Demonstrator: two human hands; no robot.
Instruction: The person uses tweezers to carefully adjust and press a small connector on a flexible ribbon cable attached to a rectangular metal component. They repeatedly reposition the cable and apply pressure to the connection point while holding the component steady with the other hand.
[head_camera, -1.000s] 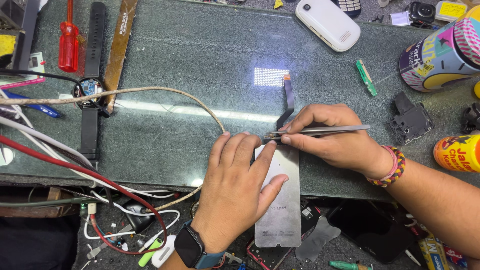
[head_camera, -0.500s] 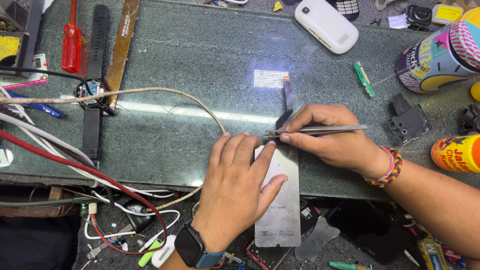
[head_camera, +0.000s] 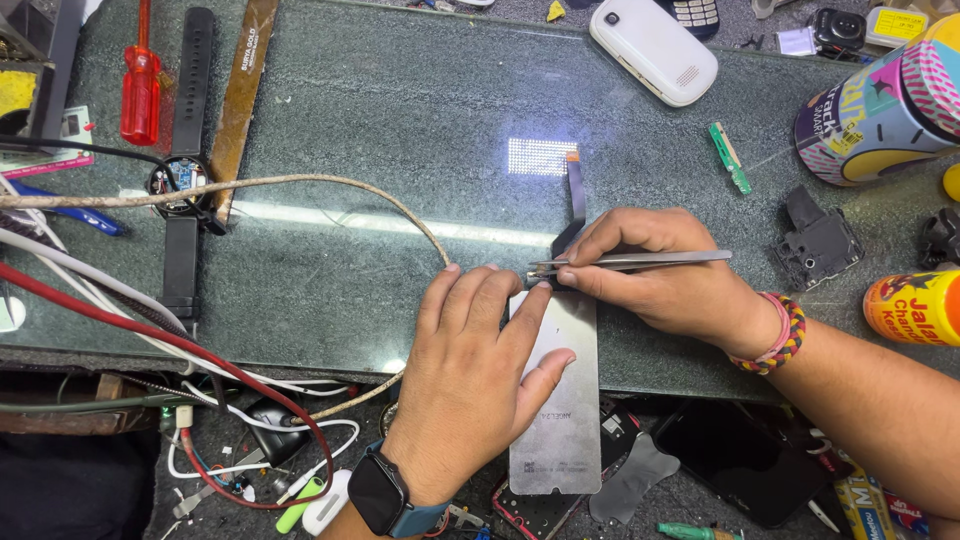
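Observation:
My left hand (head_camera: 470, 375) lies flat, fingers spread, on a thin grey metal-backed phone screen panel (head_camera: 557, 420) that overhangs the front edge of the glass worktop (head_camera: 400, 100). My right hand (head_camera: 660, 275) grips silver tweezers (head_camera: 640, 262), whose tips sit at the panel's top edge, right by my left fingertips. A dark flex ribbon (head_camera: 574, 205) rises from that edge. A smartwatch is on my left wrist, a braided band on my right.
A white phone (head_camera: 652, 50) lies at the back. A colourful can (head_camera: 880, 100) and an orange bottle (head_camera: 915, 308) stand right. Left are a red screwdriver (head_camera: 140, 85), a watch with a black strap (head_camera: 183, 175) and a tangle of cables (head_camera: 150, 330). A black part (head_camera: 815, 240) sits right.

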